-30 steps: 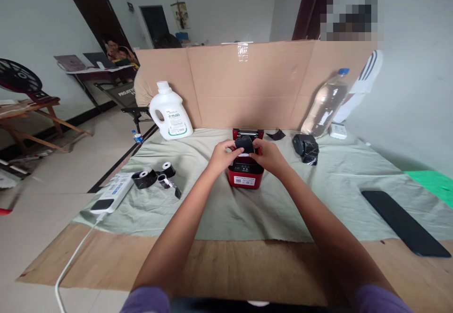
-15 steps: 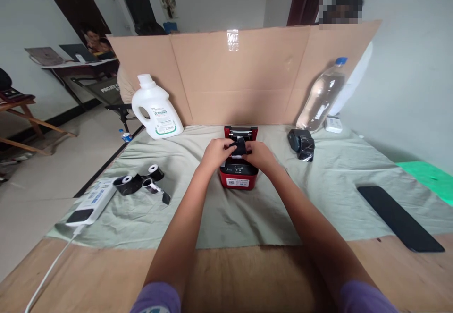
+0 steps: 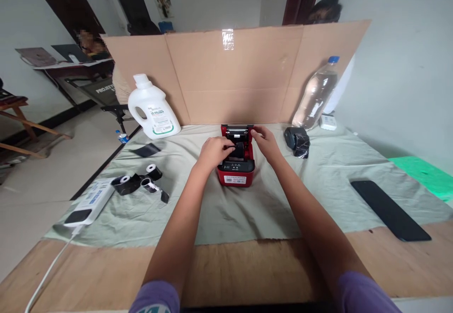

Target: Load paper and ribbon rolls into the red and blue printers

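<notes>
A small red printer (image 3: 236,177) with its lid up stands in the middle of a pale green cloth (image 3: 247,209). Inside its bay lies a black roll (image 3: 239,148). My left hand (image 3: 214,150) is closed on that roll from the left. My right hand (image 3: 264,143) rests at the printer's right edge, fingers bent, apart from the roll. To the left on the cloth lie three black rolls with white cores (image 3: 136,183).
A white jug (image 3: 151,110) and a clear bottle (image 3: 314,96) stand before a cardboard screen (image 3: 233,72). A black wrapped bundle (image 3: 297,141), a power strip (image 3: 88,203), a black flat piece (image 3: 146,150) and a dark slab (image 3: 389,210) lie around. Another person sits behind the screen.
The black roll went down into the printer's bay. My right hand let go of it and moved to the printer's right edge. The camera tilted a little.
</notes>
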A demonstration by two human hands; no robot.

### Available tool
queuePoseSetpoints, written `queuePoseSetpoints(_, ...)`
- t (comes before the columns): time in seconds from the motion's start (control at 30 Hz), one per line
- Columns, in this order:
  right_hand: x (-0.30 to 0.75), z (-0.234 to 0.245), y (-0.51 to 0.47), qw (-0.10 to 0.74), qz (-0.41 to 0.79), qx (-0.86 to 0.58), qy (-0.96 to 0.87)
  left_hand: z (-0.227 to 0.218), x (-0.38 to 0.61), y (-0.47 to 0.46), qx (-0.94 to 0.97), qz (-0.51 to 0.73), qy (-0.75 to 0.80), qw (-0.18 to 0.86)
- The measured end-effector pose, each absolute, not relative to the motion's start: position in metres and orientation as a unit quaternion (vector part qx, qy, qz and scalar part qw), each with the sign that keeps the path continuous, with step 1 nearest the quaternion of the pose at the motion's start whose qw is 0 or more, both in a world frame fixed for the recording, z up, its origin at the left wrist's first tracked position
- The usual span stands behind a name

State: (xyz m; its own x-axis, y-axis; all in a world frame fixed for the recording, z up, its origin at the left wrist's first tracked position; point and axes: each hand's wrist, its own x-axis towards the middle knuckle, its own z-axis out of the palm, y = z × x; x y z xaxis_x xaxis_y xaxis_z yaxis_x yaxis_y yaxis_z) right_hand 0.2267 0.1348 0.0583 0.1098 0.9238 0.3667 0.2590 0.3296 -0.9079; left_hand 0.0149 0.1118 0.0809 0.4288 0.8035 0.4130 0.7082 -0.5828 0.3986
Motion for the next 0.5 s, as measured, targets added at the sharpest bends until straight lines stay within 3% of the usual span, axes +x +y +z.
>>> queuePoseSetpoints(0.5,0.223,0.047,0.132,0.581,0.257,-0.5,-0.588,0.099,0.003,0.092,0.846,0.261,0.457,0.078)
